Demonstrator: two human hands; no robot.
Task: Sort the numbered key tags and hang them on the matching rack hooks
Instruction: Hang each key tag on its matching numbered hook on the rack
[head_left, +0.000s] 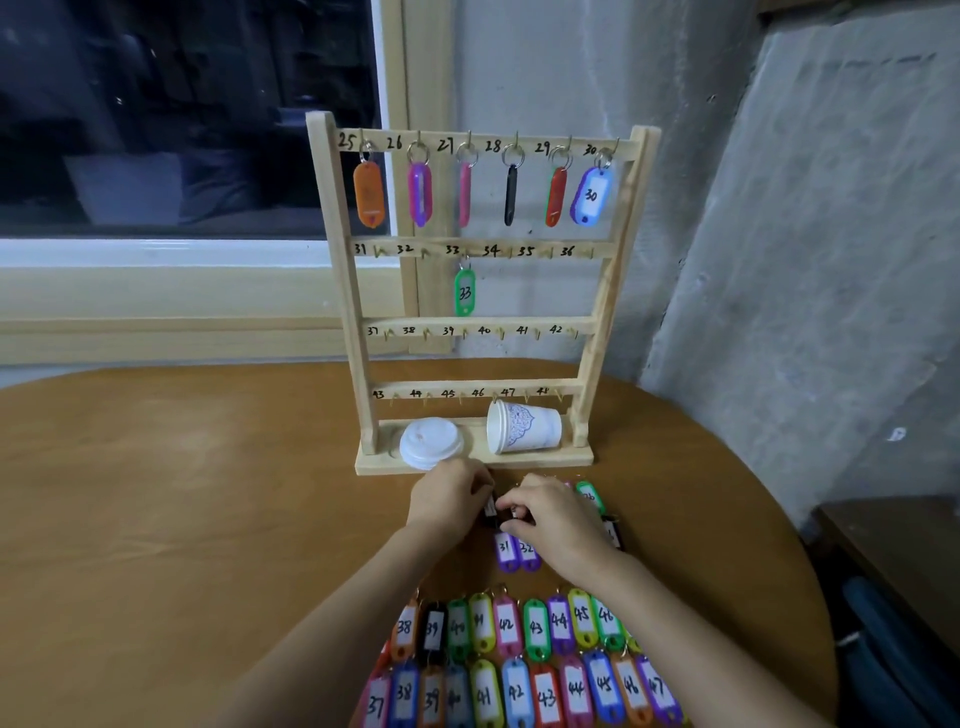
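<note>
Black key tag (492, 513) between left hand (451, 496) and right hand (553, 519), both hands pinching it

dark window (182, 114) left; grey wall (779, 208); round wooden table (156, 519).

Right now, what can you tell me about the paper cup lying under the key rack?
The paper cup is white with a bluish lacy pattern on its side. It lies tipped over on the rack's wooden base. Its open mouth faces left toward the white lid, which it doesn't touch. Its bottom points at the right post. Nothing else touches it.
</note>
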